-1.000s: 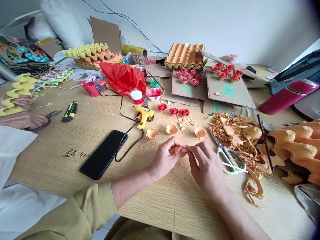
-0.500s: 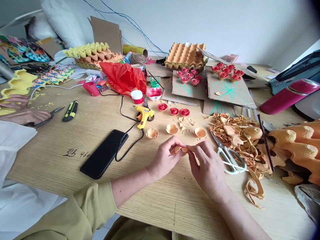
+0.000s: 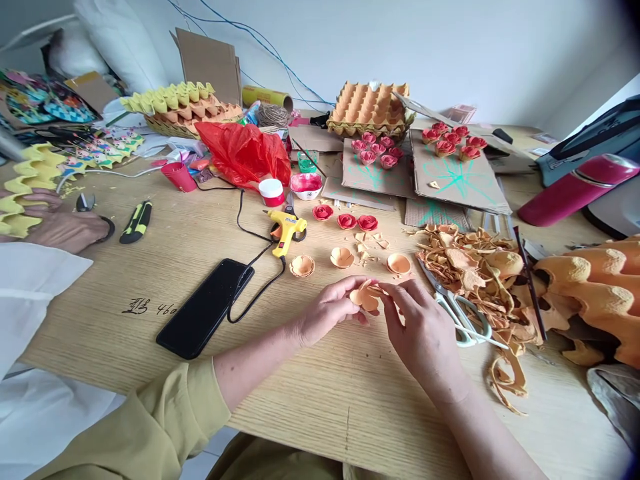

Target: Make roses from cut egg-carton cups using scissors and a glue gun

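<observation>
Between my two hands is an orange egg-carton flower cup (image 3: 367, 297) with rounded petals, tilted so its inside shows. My left hand (image 3: 333, 308) grips it from the left, with fingers underneath. At its right edge, the fingertips of my right hand (image 3: 420, 327) pinch a petal. Just beyond stand a petalled orange cup (image 3: 343, 257), a layered orange cup (image 3: 303, 266) and a plain round cup (image 3: 399, 264). Red paper-pulp roses (image 3: 347, 221) sit in a row behind them. White-handled scissors (image 3: 463, 320) lie beside my right hand, partly under orange scraps.
A yellow glue gun (image 3: 284, 233) and its cord lie near a black phone (image 3: 205, 308). Orange scraps (image 3: 460, 267) and egg trays (image 3: 595, 287) crowd the right side. At left, another person's hand (image 3: 70, 231) holds scissors and a yellow carton piece. Cardboard sheets (image 3: 460, 187) bear finished red roses.
My hands have turned the flower cup so its open petals face up, and my right hand has shifted slightly right. The other person's hand at left has turned its scissors.
</observation>
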The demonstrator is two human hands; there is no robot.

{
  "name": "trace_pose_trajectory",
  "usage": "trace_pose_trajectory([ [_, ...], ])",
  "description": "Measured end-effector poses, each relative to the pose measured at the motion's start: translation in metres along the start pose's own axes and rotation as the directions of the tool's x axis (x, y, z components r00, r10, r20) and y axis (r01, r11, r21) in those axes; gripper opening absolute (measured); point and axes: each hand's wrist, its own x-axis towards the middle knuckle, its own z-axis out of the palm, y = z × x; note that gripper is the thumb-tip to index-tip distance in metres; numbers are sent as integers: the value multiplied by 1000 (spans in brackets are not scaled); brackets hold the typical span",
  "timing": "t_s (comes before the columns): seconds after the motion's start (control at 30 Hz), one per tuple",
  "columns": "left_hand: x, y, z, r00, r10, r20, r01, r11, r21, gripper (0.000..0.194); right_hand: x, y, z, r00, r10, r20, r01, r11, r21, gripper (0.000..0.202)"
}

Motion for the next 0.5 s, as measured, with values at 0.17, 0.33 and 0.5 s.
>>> trace_pose_trajectory([
  [0.17,0,-2,-4,999,-7,38,9,998,-56,43,2,-1,-3,1000,22,-13,-22,1000,-15,21],
  [0.33,1,-2,-4,993,116,-34,-110,984,143,40,2,-1,-5,997,74,-29,-73,997,35,12],
  [0.5,4,-4,-3,955,265,-130,-202,909,366,23,1,-5,-9,987,153,40,-158,960,231,7],
])
